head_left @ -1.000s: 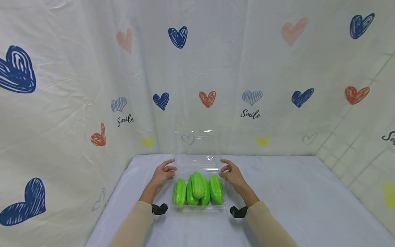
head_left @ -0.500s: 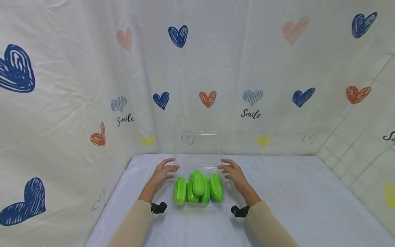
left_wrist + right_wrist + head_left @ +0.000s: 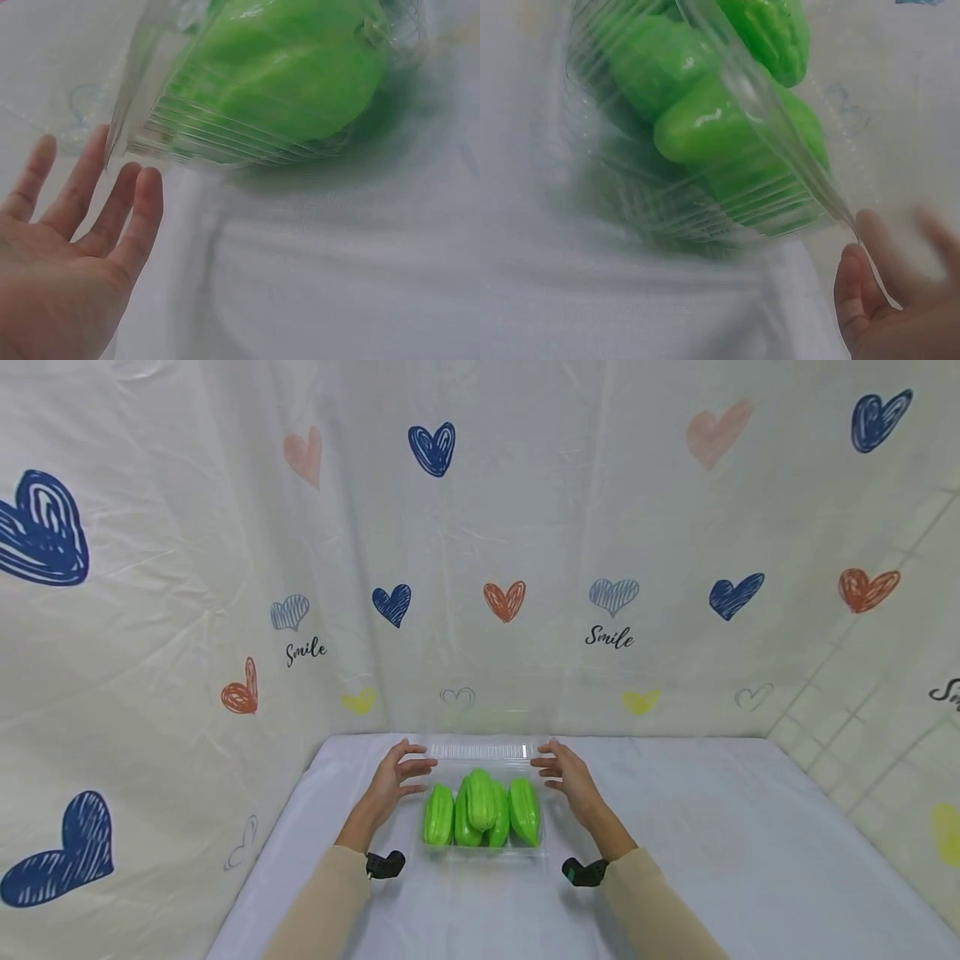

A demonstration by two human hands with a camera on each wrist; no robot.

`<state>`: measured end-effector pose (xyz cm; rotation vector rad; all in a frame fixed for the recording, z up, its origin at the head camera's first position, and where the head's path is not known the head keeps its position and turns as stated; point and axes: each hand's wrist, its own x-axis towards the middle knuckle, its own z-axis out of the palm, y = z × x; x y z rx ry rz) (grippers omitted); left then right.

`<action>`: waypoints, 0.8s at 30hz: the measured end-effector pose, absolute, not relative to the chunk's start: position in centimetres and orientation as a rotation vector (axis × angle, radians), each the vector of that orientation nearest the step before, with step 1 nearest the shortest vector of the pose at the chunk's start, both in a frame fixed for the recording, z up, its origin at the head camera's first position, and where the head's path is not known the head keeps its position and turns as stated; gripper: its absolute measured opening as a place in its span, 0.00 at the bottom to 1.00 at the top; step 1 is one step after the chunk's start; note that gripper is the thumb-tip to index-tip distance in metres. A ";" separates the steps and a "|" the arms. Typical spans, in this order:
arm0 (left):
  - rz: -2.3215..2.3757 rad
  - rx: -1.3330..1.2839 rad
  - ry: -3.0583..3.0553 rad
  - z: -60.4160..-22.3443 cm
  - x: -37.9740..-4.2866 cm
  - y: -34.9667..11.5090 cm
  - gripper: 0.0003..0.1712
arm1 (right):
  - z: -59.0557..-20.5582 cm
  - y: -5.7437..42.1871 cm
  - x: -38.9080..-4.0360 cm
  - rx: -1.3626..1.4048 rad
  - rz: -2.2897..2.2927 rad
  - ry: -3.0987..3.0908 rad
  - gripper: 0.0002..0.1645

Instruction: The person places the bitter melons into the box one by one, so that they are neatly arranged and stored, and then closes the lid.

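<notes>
A clear plastic box [image 3: 486, 852] stands in the middle of the table, its see-through lid [image 3: 480, 752] raised at the back. Inside lie several glossy green, ribbed, gourd-like vegetables [image 3: 481, 802], one on top of the others. My left hand [image 3: 392, 779] is at the box's back left corner, fingers fairly straight and spread. In the left wrist view its fingertips [image 3: 148, 180] touch or nearly touch the plastic rim. Opposite, my right hand [image 3: 572, 781] is at the back right corner, fingers extended. The rim [image 3: 840, 206] passes between its fingers in the right wrist view.
White cloth covers the table [image 3: 690, 827]. Behind it hangs a pale curtain [image 3: 525, 527] printed with hearts and "Smile". A black wrist camera [image 3: 386, 865] sits at the left wrist, another black camera [image 3: 583, 872] at the right.
The box has shifted slightly away from me, and the top of its lid appears lower. The right hand's fingers have straightened from a more bent pose. The left hand stays almost where it was.
</notes>
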<state>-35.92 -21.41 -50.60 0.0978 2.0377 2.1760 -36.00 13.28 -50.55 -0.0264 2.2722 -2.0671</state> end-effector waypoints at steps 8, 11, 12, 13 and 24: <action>2.157 0.080 2.051 -50.4 -35.8 -21.4 0.36 | -49.8 13.3 -35.6 -0.016 -2.071 2.250 0.36; 2.138 0.097 2.058 -50.5 -35.8 -21.5 0.33 | -49.6 13.4 -35.3 -0.023 -2.033 2.259 0.32; 2.133 0.097 2.064 -50.6 -35.8 -21.6 0.32 | -49.6 13.4 -35.2 -0.017 -2.030 2.254 0.31; 2.133 0.099 2.066 -50.6 -35.8 -21.6 0.31 | -49.6 13.5 -35.1 -0.014 -2.022 2.258 0.31; 2.101 0.098 2.170 -50.1 -33.7 -22.3 0.29 | -49.8 14.6 -32.9 -0.048 -1.925 2.319 0.32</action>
